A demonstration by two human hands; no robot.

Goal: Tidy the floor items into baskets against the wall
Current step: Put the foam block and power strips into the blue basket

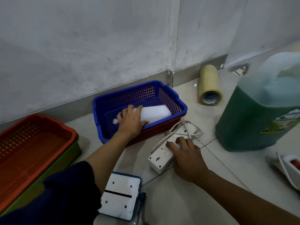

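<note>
A blue basket (164,87) sits nested in a red one against the wall. Inside it lies a white foam-like bundle (155,113), and my left hand (132,121) rests on its left end with fingers curled over it. To the right of the basket, on the tiled floor, lies a white power strip (159,161) with its cable (186,129) coiled behind it. My right hand (186,157) lies over the strip's near end, fingers closing on it.
An orange basket (32,143) stacked in a green one stands at the left. A roll of tan tape (209,83) lies near the wall corner. A large green liquid jug (263,111) stands right. A white perforated block (121,197) lies near me; another white device (292,164) is at the right edge.
</note>
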